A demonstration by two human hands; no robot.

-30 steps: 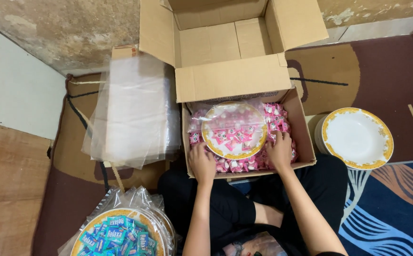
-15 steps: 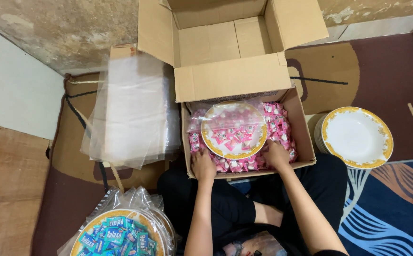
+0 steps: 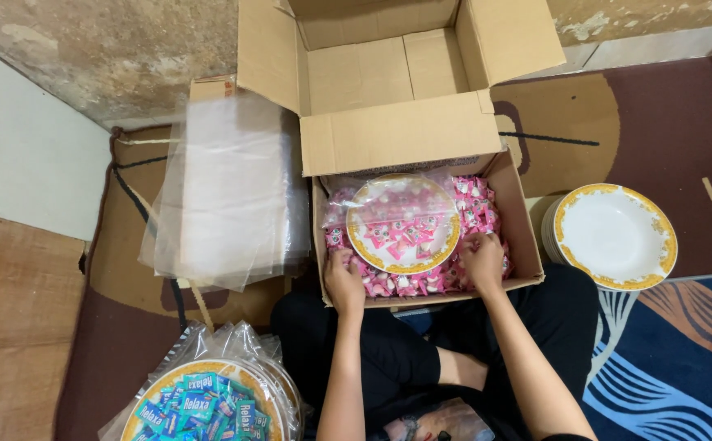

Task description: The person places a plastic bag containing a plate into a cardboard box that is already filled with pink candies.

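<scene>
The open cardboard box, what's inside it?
The cardboard box holds pink wrapped candies and a gold-rimmed plate of them on top. Both hands reach in; the box's bottom is covered.

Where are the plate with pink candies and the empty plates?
plate with pink candies [image 3: 403,224], head view, on the wrapped candies at its middle.
stack of empty plates [image 3: 613,235], head view, on the top plate's white centre.

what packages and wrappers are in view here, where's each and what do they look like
Open brown cardboard box: centre, flaps up.
Small pink sweet wrappers: filling the box; both hands rest among them.
Bagged gold-rimmed plate of pink sweets: on top of them.
Clear plastic bags: stacked left of the box.
Blue sweet wrappers: on the bagged plate, bottom left.
</scene>
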